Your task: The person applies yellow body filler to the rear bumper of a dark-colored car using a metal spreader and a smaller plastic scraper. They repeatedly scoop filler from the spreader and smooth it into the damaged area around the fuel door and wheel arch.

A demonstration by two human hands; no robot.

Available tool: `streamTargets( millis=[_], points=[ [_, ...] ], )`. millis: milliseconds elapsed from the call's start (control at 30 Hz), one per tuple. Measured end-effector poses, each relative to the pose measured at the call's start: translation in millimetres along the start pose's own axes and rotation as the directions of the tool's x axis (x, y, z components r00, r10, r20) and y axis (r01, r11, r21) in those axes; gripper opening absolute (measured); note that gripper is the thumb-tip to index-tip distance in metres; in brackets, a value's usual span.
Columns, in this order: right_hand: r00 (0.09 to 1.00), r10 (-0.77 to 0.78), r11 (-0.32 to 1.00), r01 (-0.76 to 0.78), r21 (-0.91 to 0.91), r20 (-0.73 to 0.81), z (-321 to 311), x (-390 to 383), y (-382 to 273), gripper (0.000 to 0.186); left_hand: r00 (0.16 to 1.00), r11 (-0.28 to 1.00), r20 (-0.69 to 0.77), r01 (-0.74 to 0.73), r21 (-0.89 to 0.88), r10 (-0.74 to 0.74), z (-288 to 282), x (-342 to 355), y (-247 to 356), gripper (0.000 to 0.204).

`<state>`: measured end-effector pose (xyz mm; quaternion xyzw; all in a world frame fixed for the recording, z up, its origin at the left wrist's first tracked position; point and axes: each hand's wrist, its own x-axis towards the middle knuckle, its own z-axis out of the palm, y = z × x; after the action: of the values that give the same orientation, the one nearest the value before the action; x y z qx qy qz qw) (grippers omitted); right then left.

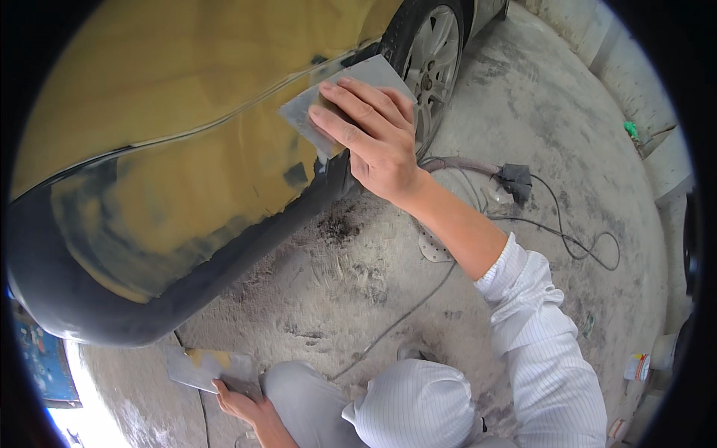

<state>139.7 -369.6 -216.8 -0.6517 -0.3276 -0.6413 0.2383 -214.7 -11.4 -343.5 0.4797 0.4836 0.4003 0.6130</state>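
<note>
My right hand is closed on a wide grey filler spreader, its fingers pressed over the blade. The blade lies against the lower side of the car body, just behind the wheel in the picture. Yellowish filler covers much of this panel, with dark grey patches and edges around it. Low at the left, my left hand grips a flat metal plate by its near edge. A smear of yellow filler sits on that plate, away from the car.
A silver-spoked wheel stands beyond my right hand. On the stained concrete floor lie a looped black cable and a dark tool-like object. A small white tub stands at the right, near the wall.
</note>
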Motion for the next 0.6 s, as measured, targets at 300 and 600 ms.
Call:
streamTargets(
  millis=[300,600],
  points=[
    [0.998,-0.049,0.999,0.048,0.021,0.046,20,-19,-7,0.035,0.949,0.951,-0.135,-0.265,0.158,0.286,5,-7,0,0.062],
    [0.983,-0.006,0.992,-0.017,0.123,0.184,18,-95,-34,0.035,0.843,0.846,-0.078,-0.525,0.092,0.532,21,-53,30,0.066]
  ],
)
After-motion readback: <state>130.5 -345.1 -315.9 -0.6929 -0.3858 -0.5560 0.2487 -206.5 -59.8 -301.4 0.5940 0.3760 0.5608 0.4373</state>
